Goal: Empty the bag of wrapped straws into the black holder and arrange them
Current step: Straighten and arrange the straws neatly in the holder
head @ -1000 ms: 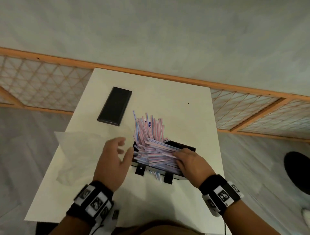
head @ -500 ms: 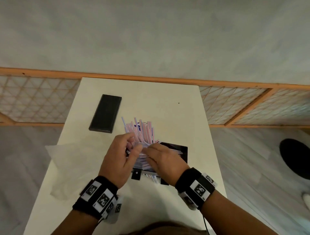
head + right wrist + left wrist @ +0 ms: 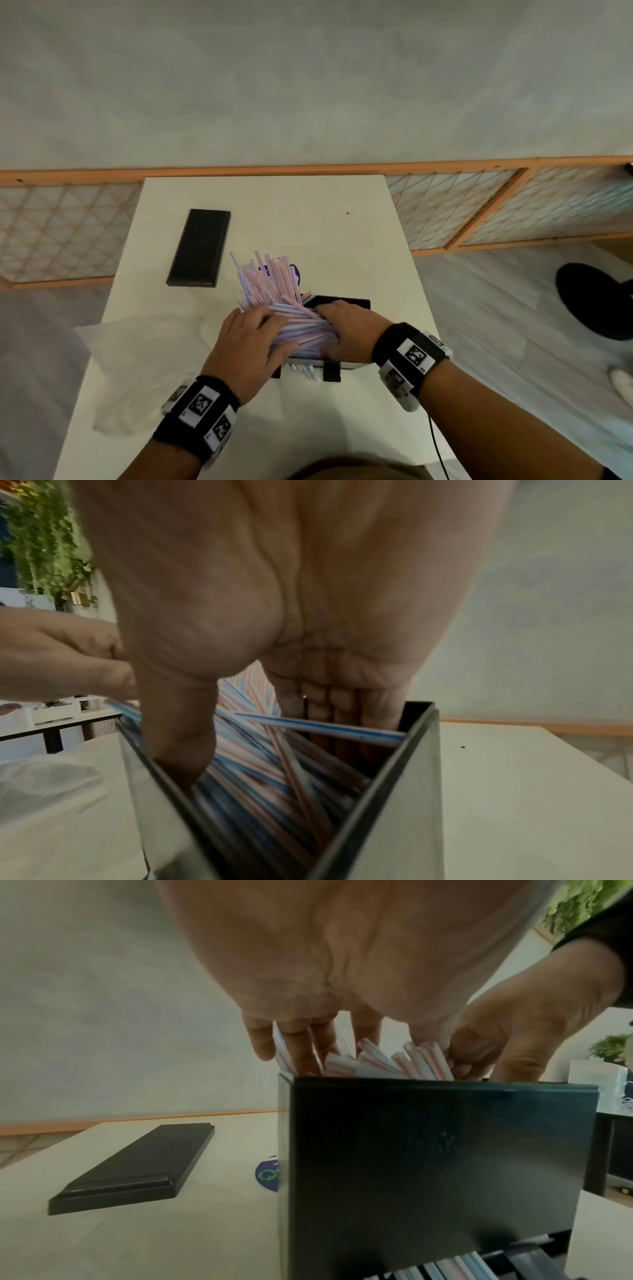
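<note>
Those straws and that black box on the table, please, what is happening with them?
A person is packing wrapped straws into a black holder on a white table. The left hand and the right hand press on the pile from either side. Many straws stick out over the far rim, fanned and crossed, so they are not tidy yet. The emptied clear bag lies to the left, and a flat black lid lies farther back.

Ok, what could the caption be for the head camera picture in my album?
Two hands, left and right, pressing striped wrapped straws into the black holder.
</note>
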Available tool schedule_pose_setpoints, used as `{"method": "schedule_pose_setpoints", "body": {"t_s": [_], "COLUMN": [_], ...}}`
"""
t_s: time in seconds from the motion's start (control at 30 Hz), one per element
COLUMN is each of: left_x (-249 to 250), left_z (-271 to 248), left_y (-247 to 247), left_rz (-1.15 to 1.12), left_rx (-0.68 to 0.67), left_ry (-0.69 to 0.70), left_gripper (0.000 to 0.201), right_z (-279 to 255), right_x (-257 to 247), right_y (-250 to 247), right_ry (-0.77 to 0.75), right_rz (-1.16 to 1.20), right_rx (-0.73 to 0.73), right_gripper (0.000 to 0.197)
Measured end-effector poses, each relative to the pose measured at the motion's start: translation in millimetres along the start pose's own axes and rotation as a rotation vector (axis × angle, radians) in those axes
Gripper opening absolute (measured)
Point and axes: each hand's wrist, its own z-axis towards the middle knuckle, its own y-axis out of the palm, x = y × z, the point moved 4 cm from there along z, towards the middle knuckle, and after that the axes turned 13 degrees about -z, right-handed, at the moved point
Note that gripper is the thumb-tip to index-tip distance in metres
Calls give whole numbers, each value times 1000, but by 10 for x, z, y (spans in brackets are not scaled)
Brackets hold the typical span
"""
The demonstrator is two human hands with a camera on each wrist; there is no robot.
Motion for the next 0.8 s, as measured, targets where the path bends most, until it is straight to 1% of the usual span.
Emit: {"method": "schedule_pose_setpoints", "body": {"t_s": [0.2, 0.3, 0.43, 0.5, 0.67, 0.73, 0.8], "left_x": [6, 3, 59, 79, 113, 118, 111], "left_z": [-66, -125, -257, -321, -369, -365, -364], "left_y": [141, 206, 257, 276, 288, 283, 276], "left_rz": [60, 90, 87, 80, 44, 17, -11], "left_rx": [-32, -40, -43, -47, -50, -46, -45], "left_ry": [-86, -123, -156, -169, -196, -207, -225], "left_gripper": [60, 63, 58, 58, 59, 59, 62], "right_z": [210, 279, 323, 320, 316, 320, 318], "right_x": [-113, -211, -354, -412, -485, -510, -536], "right_y": [-92, -115, -111, -92, -76, -66, -48], "right_ry": [-31, -52, -92, -116, -124, -132, -148], "right_rz": [-54, -45, -12, 31, 53, 9, -76], "right_rx": [-153, -236, -325, -336, -350, -356, -331], "right_gripper": [66, 73, 91, 95, 93, 90, 88]}}
